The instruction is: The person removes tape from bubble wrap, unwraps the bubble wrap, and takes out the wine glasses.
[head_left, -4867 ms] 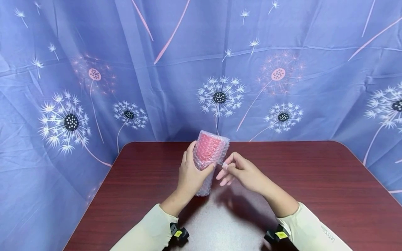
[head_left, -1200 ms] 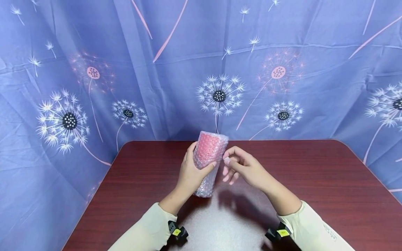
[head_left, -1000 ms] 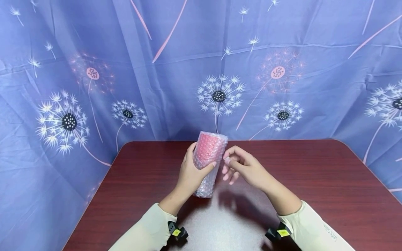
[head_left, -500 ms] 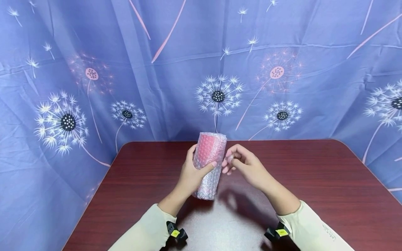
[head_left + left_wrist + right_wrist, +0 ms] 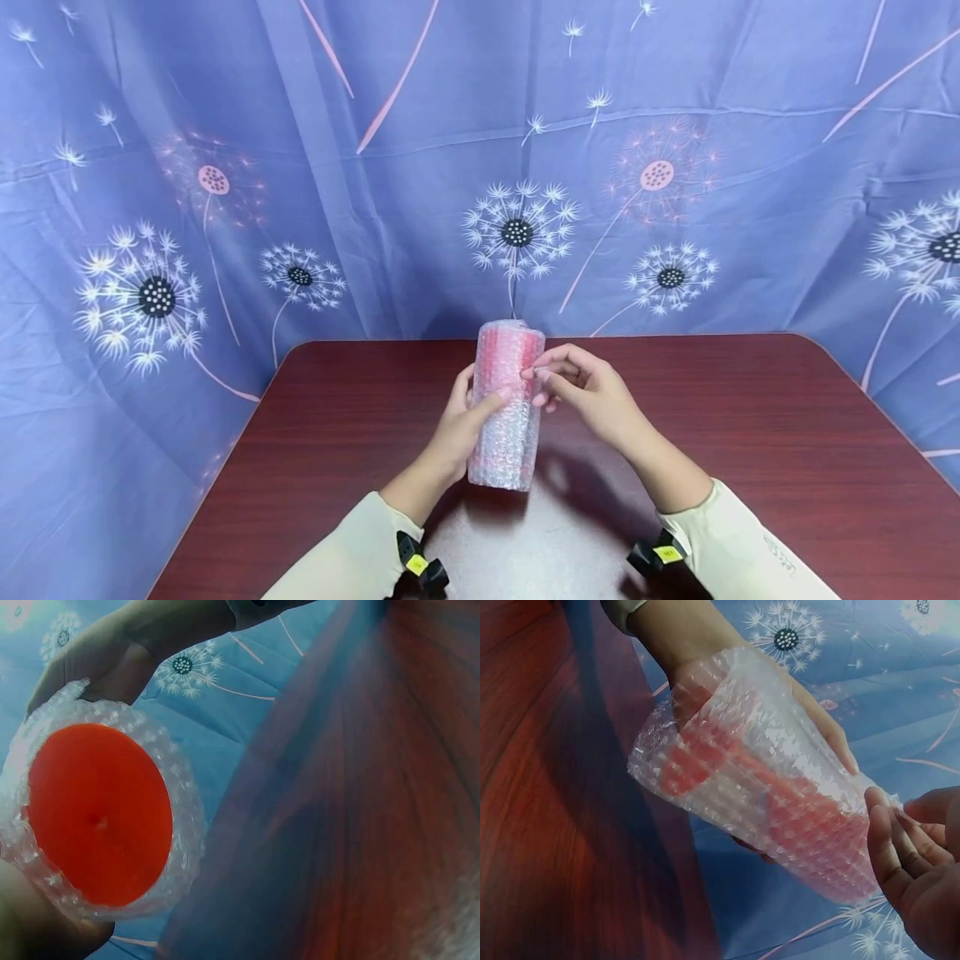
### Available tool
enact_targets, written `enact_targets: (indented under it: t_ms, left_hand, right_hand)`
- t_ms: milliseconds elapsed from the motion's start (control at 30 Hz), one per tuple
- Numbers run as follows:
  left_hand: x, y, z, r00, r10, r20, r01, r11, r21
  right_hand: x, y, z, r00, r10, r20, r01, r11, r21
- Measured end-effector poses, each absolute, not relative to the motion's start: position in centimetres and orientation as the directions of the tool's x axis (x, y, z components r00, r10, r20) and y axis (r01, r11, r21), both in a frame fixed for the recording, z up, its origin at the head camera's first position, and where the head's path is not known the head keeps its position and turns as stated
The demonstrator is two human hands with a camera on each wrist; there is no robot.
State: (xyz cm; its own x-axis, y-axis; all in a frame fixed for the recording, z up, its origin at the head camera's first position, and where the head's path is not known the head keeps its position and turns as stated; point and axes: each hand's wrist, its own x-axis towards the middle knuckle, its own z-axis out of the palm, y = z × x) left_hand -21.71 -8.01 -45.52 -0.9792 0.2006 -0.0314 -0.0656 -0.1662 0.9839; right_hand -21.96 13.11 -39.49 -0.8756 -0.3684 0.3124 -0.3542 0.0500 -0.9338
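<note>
In the head view a red cylindrical item, rolled in clear bubble wrap [image 5: 506, 446], is held up over the table, slightly tilted. My left hand [image 5: 459, 421] grips it from the left, thumb across the front and fingers behind, mostly hidden. At its upper right side, my right hand [image 5: 592, 398] pinches the edge of the wrap between thumb and index finger, the other fingers loosely bent. The left wrist view looks onto the flat round red end [image 5: 99, 817], ringed by wrap. A loose wrap flap [image 5: 694, 686] sticks out past the item's end in the right wrist view.
The dark red wooden table [image 5: 720, 417] has rounded far corners. Behind it hangs a blue curtain [image 5: 420, 208] printed with dandelions. A small black wrist camera [image 5: 422, 563] sits at the left sleeve cuff, another wrist camera [image 5: 654, 557] at the right.
The wrapped item has turned more upright and face-on, moving slightly right and nearer. My right fingers have moved from beside the wrap onto its upper right side. The left hand keeps its grip.
</note>
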Motion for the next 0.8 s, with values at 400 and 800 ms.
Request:
enact_targets:
  t_ms: [400,800]
  left_hand:
    - [-20.8,-6.8,-48.5,-0.952,0.288,-0.102,-0.129,-0.076,0.989]
    - [-19.9,-7.0,-49.5,-0.990,0.136,0.038,0.088,0.388,0.918]
  right_hand:
    - [-22.2,11.8,-41.7,-0.884,-0.345,0.314,-0.439,0.383,-0.813]
    - [-22.6,9.5,-42.8,-0.854,-0.404,0.328,-0.506,0.501,-0.702]
